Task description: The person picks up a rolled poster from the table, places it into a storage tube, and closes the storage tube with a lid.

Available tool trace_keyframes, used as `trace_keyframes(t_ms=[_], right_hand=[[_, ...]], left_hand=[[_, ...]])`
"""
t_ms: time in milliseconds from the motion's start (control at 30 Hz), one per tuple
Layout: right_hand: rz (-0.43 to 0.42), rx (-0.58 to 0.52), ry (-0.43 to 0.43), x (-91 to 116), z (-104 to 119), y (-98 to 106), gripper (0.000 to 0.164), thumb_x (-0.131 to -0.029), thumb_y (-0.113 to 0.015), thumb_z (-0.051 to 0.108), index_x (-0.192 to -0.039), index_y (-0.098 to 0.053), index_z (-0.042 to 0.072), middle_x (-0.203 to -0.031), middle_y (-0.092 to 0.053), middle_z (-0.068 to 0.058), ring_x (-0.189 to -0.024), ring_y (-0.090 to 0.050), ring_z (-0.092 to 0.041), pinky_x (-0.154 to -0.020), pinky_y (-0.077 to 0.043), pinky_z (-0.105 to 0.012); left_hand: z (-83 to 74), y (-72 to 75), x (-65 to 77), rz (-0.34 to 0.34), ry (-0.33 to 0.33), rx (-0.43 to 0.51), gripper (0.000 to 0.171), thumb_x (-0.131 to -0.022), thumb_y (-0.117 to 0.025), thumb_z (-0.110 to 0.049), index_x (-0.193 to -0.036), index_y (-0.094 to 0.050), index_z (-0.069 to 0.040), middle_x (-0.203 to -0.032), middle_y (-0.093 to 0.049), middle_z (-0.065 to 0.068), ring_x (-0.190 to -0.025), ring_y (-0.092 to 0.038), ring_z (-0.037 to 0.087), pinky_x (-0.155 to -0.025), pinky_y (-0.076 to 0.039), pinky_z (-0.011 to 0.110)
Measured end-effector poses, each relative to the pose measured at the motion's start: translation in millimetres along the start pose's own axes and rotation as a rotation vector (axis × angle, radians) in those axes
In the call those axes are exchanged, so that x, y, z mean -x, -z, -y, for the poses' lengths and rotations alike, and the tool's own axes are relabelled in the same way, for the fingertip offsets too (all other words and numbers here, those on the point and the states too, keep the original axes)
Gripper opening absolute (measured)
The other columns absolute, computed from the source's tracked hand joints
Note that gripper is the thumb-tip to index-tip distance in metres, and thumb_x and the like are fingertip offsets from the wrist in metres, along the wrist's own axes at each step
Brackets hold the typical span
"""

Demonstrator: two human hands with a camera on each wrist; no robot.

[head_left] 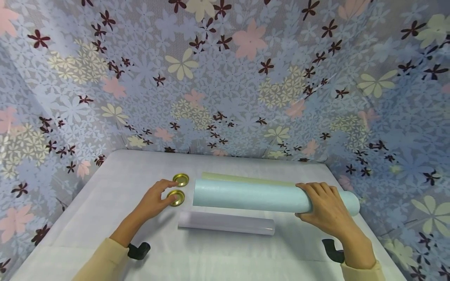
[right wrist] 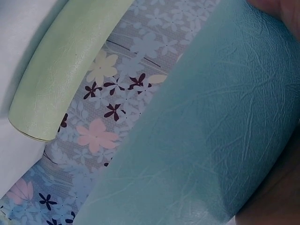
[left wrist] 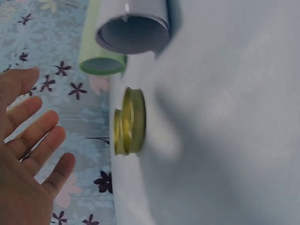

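My right hand (head_left: 325,207) grips a light blue roll (head_left: 246,195) of sheet material near its right end, fingers over the top and thumb at the near side. Creased texture shows on the blue roll (right wrist: 187,140) in the right wrist view. My left hand (head_left: 154,201) has its fingers spread at two small round gold pieces like shallow lids; its thumb overlaps the nearer gold piece (head_left: 181,198) in the head view, and its fingertips are right by the farther one (head_left: 181,180). In the left wrist view the left hand (left wrist: 33,136) holds nothing.
A pale green roll (head_left: 242,178) lies behind the blue one, and a whitish lilac roll (head_left: 225,223) lies nearer to me. All are on a white-covered table (head_left: 116,187). A flowered cloth (head_left: 225,78) hangs behind and along the sides.
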State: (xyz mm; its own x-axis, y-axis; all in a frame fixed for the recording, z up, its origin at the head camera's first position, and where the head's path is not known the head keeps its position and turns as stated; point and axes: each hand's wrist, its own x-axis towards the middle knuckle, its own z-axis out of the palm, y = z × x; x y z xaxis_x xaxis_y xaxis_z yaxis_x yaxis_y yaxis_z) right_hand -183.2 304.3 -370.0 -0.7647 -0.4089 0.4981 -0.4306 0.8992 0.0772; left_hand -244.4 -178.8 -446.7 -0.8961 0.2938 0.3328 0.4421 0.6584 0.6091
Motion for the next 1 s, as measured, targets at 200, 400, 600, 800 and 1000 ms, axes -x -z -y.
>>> trace_keyframes(t_ms=[200,400,600,800,1000], right_hand=[[-0.004,-0.002,0.004,0,-1,1,0.086,-0.05,-0.089,0.034,-0.126,-0.053,0.013,-0.108,-0.062,-0.01,-0.1,-0.053,-0.034,-0.082,-0.038,-0.053],[-0.015,0.002,0.009,1,-2,1,0.086,-0.049,-0.089,0.034,-0.125,-0.054,0.012,-0.107,-0.062,-0.01,-0.098,-0.054,-0.033,-0.081,-0.038,-0.051],[-0.017,0.001,0.009,2,-1,2,0.086,-0.049,-0.089,0.033,-0.125,-0.054,0.012,-0.106,-0.062,-0.009,-0.098,-0.054,-0.033,-0.081,-0.038,-0.051],[-0.006,0.007,-0.002,3,0,3,0.086,-0.05,-0.089,0.033,-0.125,-0.053,0.012,-0.107,-0.062,-0.01,-0.098,-0.054,-0.033,-0.081,-0.038,-0.052],[0.004,0.009,-0.017,4,2,4,0.086,-0.051,-0.09,0.033,-0.126,-0.053,0.013,-0.107,-0.062,-0.01,-0.099,-0.054,-0.033,-0.082,-0.038,-0.052]], left_hand=[[9.6,-5.0,-4.9,0.068,0.062,-0.04,0.045,-0.086,-0.068,-0.02,-0.128,-0.056,-0.009,-0.126,-0.056,0.016,-0.12,-0.05,0.038,-0.098,-0.04,0.057],[15.8,-9.2,-7.6,0.098,0.091,-0.065,0.05,-0.085,-0.069,-0.024,-0.131,-0.054,-0.01,-0.13,-0.054,0.016,-0.123,-0.047,0.038,-0.099,-0.037,0.061],[21.1,-13.4,-10.1,0.122,0.085,-0.096,0.054,-0.085,-0.069,-0.027,-0.133,-0.051,-0.008,-0.132,-0.052,0.016,-0.124,-0.047,0.04,-0.098,-0.036,0.062],[25.3,-18.7,-12.7,0.165,0.078,-0.153,0.062,-0.083,-0.071,-0.031,-0.135,-0.049,-0.006,-0.133,-0.052,0.018,-0.124,-0.047,0.04,-0.098,-0.036,0.061],[27.3,-21.3,-12.9,0.185,0.069,-0.184,0.065,-0.081,-0.072,-0.033,-0.136,-0.048,-0.007,-0.133,-0.052,0.018,-0.123,-0.047,0.039,-0.096,-0.037,0.061]])
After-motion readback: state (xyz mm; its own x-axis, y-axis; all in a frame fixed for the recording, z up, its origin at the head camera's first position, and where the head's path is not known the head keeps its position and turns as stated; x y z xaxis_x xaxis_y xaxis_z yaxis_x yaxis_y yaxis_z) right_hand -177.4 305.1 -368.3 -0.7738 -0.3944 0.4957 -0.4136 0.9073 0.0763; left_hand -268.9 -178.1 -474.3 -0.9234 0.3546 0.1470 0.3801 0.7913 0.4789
